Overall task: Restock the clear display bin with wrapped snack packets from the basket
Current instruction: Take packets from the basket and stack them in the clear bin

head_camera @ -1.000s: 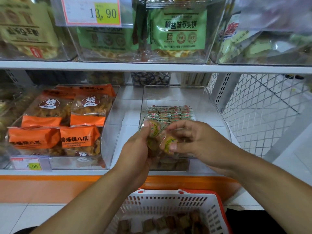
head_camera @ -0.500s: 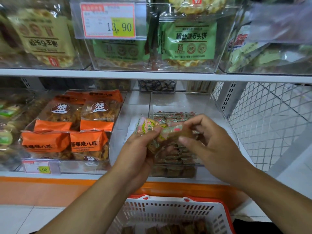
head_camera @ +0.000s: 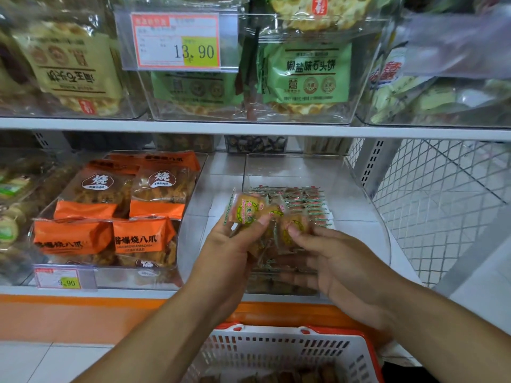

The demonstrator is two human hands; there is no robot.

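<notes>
The clear display bin [head_camera: 359, 189] stands on the lower shelf with rows of small wrapped snack packets [head_camera: 307, 201] at its back. My left hand [head_camera: 235, 244] pinches a wrapped snack packet [head_camera: 246, 208] with a round green and yellow label, just above the bin's front. My right hand [head_camera: 331, 258] reaches into the bin, its fingers on another wrapped packet [head_camera: 293, 225] among the pile. The white basket [head_camera: 276, 346] with a red rim sits below the shelf, brown packets [head_camera: 290, 377] showing inside.
A clear bin of orange snack bags [head_camera: 110, 217] stands to the left, with a price tag [head_camera: 59, 277] on its front. The upper shelf [head_camera: 249, 127] carries bins of green and yellow biscuit bags. A white wire mesh panel [head_camera: 442, 203] closes the right side.
Both hands have moved slightly apart over the bin. The left hand now holds one packet up alone, while the right hand has dropped lower onto the packets in the bin.
</notes>
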